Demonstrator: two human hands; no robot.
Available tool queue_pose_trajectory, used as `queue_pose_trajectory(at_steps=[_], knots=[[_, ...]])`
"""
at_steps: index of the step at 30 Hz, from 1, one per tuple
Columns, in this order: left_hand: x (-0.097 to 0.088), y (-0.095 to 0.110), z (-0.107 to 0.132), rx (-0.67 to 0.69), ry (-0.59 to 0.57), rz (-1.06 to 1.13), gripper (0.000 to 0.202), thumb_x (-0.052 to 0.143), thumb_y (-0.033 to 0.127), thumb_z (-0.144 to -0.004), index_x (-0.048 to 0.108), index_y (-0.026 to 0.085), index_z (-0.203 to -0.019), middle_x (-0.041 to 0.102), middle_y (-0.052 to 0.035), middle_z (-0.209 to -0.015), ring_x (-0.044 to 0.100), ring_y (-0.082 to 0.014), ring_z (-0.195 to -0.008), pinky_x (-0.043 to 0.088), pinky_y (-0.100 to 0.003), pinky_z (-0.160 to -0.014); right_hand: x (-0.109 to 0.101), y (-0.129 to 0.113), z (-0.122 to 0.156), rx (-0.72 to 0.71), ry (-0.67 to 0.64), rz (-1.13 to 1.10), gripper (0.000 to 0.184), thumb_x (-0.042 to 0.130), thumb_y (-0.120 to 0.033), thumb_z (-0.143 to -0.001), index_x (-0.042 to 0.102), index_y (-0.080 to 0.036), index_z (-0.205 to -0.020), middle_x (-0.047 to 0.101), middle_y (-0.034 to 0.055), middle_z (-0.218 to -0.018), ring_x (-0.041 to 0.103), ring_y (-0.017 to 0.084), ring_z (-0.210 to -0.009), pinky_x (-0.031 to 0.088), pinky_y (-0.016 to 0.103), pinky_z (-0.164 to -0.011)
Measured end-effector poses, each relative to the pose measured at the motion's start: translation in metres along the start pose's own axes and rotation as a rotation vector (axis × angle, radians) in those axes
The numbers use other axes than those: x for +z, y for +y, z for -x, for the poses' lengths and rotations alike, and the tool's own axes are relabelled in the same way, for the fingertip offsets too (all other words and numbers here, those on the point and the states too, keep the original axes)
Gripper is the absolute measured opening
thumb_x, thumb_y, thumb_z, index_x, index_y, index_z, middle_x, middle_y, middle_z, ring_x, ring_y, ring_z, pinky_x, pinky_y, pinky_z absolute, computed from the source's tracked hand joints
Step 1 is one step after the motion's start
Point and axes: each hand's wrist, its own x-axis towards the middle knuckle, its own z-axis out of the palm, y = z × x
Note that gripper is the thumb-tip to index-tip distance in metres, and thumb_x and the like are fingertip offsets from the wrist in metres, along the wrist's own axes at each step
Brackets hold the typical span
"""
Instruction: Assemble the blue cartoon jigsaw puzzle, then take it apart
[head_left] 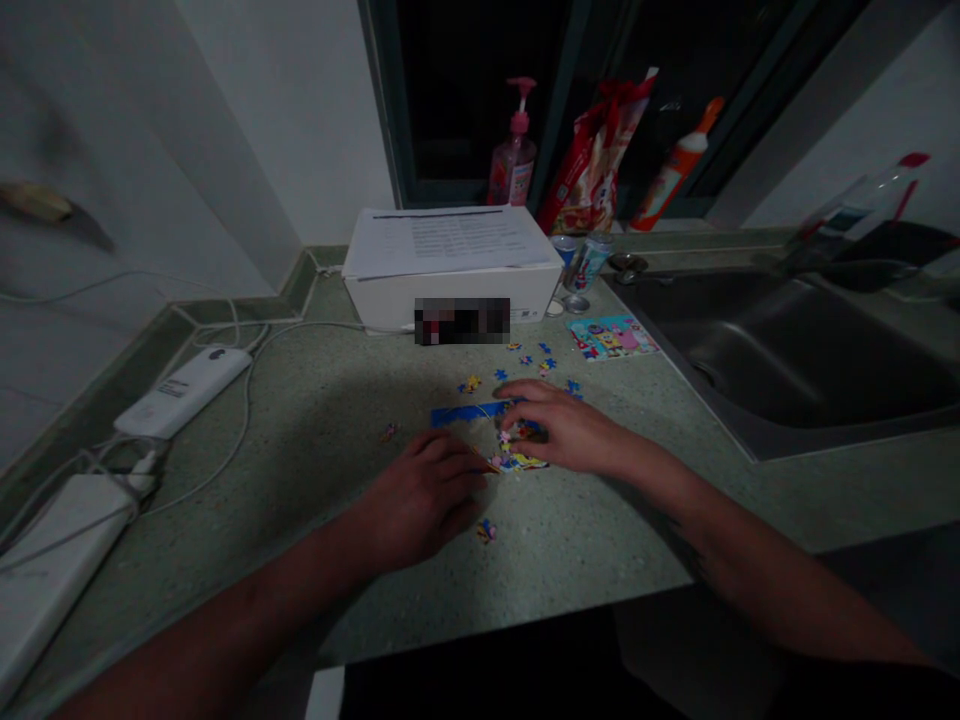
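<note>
My right hand (559, 427) rests with curled fingers on a small, partly joined jigsaw puzzle (514, 455), over its middle, and hides part of it. A blue strip of joined pieces (469, 412) extends to the left under those fingers. My left hand (424, 497) lies just left of the puzzle, its fingertips at a thin brown edge (484, 460). Loose colourful pieces (469, 384) are scattered above both hands, with one more (487, 531) below them. A printed cartoon puzzle card (613, 337) lies to the upper right.
The speckled green countertop (322, 400) holds a white box (450, 290) topped with papers, several cans, and white chargers (180, 392) with cables at left. A steel sink (780, 350) lies to the right. A pink pump bottle (514, 160) stands on the window ledge.
</note>
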Motion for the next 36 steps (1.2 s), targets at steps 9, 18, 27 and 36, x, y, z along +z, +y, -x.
queue_pose_trajectory(at_steps=[9,18,27,36], knots=[[-0.0017,0.0014,-0.0021,-0.015,-0.038,0.005,0.017,0.064,0.025,-0.100,0.071,0.024,-0.115,0.075,-0.0026,-0.128,0.063,-0.0255,-0.122,0.038,-0.048,-0.115,-0.0002,-0.0014,0.0003,-0.020,-0.019,-0.028,0.014,0.081,-0.025,-0.090,0.076,-0.025,-0.103,0.062,0.0093,-0.142,0.056,0.027,-0.136,0.048,0.048,-0.114],[-0.0010,0.0014,-0.0023,-0.010,-0.031,0.000,0.017,0.064,0.024,-0.100,0.070,0.024,-0.115,0.075,-0.0031,-0.129,0.063,-0.0262,-0.122,0.038,-0.048,-0.114,-0.0017,-0.0029,-0.0001,-0.021,-0.040,-0.007,0.014,0.077,-0.021,-0.092,0.076,-0.024,-0.105,0.063,0.0106,-0.139,0.057,0.027,-0.135,0.047,0.049,-0.114],[-0.0009,0.0014,-0.0020,-0.006,-0.023,0.001,0.017,0.063,0.024,-0.100,0.070,0.024,-0.115,0.074,-0.0034,-0.128,0.063,-0.0260,-0.122,0.039,-0.048,-0.114,0.0056,-0.0051,-0.0013,-0.023,-0.030,-0.012,0.008,0.074,-0.021,-0.093,0.076,-0.025,-0.101,0.065,0.0102,-0.137,0.057,0.028,-0.135,0.045,0.055,-0.115],[0.0002,0.0010,-0.0013,-0.004,-0.028,-0.011,0.017,0.064,0.024,-0.100,0.071,0.024,-0.115,0.074,-0.0033,-0.128,0.063,-0.0255,-0.122,0.040,-0.048,-0.114,0.0070,-0.0036,-0.0005,-0.022,-0.041,0.028,0.009,0.076,-0.022,-0.092,0.076,-0.024,-0.101,0.066,0.0117,-0.137,0.058,0.030,-0.135,0.037,0.062,-0.120]])
